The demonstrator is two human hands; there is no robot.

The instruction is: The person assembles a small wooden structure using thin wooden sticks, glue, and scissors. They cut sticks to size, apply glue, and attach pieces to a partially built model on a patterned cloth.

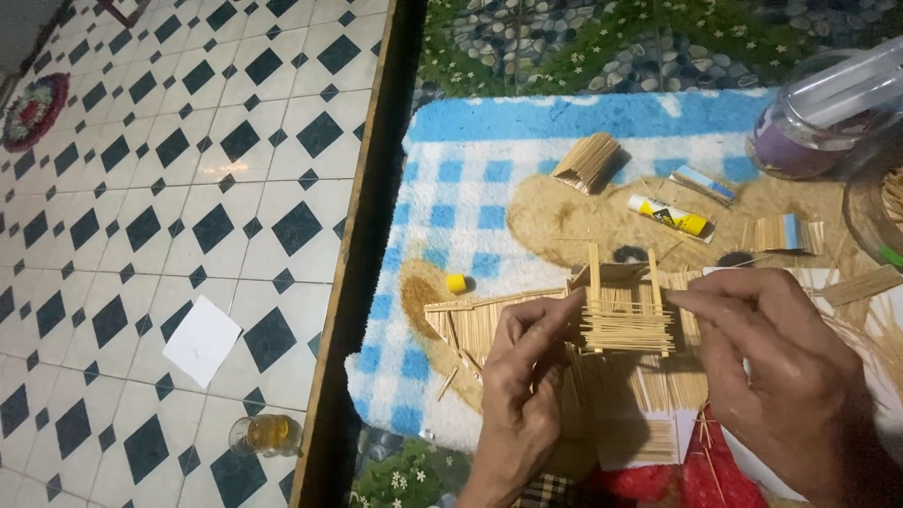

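A small model made of thin wooden sticks point(625, 315) sits in front of me, with upright posts and stacked horizontal sticks. My left hand point(522, 376) pinches its left side. My right hand point(781, 362) holds its right side with thumb and fingers. Flat panels of glued sticks point(480, 315) lie under and beside the model on a blue and white checked mat point(470, 188). A glue tube point(670, 216) with its yellow cap point(456, 283) off lies beyond the model.
A bundle of sticks point(588, 160) lies at the back of the mat. A clear plastic jar point(818, 113) stands at the far right. On the tiled floor at left are a white paper square point(200, 341) and a small glass jar point(265, 435).
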